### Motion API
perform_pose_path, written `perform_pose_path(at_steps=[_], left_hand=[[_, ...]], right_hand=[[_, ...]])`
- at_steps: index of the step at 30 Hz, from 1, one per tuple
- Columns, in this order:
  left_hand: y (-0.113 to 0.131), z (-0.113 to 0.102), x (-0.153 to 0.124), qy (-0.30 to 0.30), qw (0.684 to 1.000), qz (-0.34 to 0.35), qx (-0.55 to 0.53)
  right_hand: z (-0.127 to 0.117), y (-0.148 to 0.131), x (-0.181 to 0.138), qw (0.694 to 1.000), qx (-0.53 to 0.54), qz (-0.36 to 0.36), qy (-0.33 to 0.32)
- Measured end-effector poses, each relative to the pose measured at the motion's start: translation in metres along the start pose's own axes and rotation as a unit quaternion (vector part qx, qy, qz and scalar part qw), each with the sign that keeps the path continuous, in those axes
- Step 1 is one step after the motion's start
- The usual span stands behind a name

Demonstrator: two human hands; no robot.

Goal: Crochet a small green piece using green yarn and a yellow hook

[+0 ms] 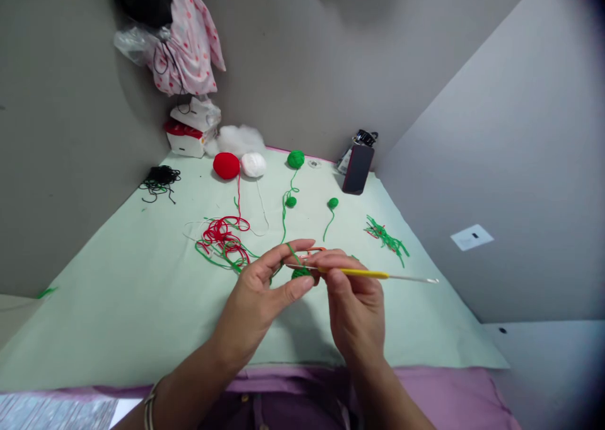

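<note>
My left hand (pixel 265 291) pinches a small green crochet piece (pixel 301 272) between thumb and fingers, and a strand of green yarn (pixel 292 251) runs over its index finger. In my right hand (pixel 357 297) is a crochet hook (pixel 363 273) with a yellow grip, held like a pencil. Its far metal end points right, while the other end meets the green piece. A small orange item (pixel 316 249) shows behind the fingertips; its kind I cannot make out. Fingers hide much of the piece.
Tangled red yarn (pixel 222 233) lies left of my hands. Behind stand a red ball (pixel 226 165), a white ball (pixel 254 164) and a green ball (pixel 295 159). A phone (pixel 358 169) leans at the back right, near green yarn scraps (pixel 387 239). Black yarn (pixel 161 179) sits far left.
</note>
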State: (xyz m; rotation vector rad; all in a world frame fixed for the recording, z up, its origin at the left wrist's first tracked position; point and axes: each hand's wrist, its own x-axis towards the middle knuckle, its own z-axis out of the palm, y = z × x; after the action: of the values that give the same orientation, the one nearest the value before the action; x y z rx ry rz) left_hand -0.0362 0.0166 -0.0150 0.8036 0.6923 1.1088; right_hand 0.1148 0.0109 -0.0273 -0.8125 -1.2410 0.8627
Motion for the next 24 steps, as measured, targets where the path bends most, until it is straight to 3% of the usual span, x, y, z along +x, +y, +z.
perform_pose_path(at_steps=[3,7,16,20,24], left_hand=[[0.000,-0.004,-0.003,-0.003,0.999,0.004,0.039],[0.000,-0.010,-0.006,-0.052,0.998,-0.029,0.006],[-0.004,-0.005,-0.001,-0.048,0.997,-0.063,-0.014],[-0.006,-0.002,0.001,-0.037,0.997,-0.065,0.005],[-0.006,0.001,0.001,-0.023,0.998,-0.056,0.001]], right_hand=[[-0.001,0.003,-0.006,0.998,-0.038,-0.040,-0.005],[-0.010,0.001,-0.010,0.997,-0.058,-0.044,-0.003],[-0.026,-0.015,-0.004,0.991,-0.092,-0.024,-0.098],[-0.028,-0.010,-0.006,0.996,-0.068,-0.028,-0.048],[-0.025,-0.004,-0.004,0.999,0.025,0.022,-0.001]])
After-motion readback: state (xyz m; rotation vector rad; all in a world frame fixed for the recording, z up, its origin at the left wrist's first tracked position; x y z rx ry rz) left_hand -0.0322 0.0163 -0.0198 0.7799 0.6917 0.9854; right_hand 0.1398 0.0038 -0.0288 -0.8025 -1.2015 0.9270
